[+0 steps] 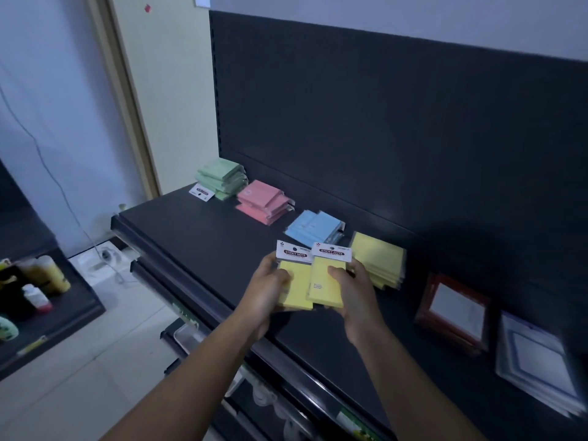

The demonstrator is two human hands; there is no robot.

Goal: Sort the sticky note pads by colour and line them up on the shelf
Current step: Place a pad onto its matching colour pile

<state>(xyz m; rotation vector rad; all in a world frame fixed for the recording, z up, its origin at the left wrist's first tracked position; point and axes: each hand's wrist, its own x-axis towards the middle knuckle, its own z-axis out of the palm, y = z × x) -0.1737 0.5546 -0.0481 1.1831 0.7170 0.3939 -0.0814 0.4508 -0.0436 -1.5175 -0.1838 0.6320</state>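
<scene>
Clasping left yellow pad in curled left grip and right yellow pad in curled right grip, headers pointing away, just short of yellow stack, nearer right grip.

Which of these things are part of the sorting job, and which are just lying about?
Part of the job: green stack, pink stack, blue stack, yellow stack, shelf, left yellow pad in left hand, right yellow pad in right hand.
Lying about: dark red frame, white frames, bottles.
</scene>
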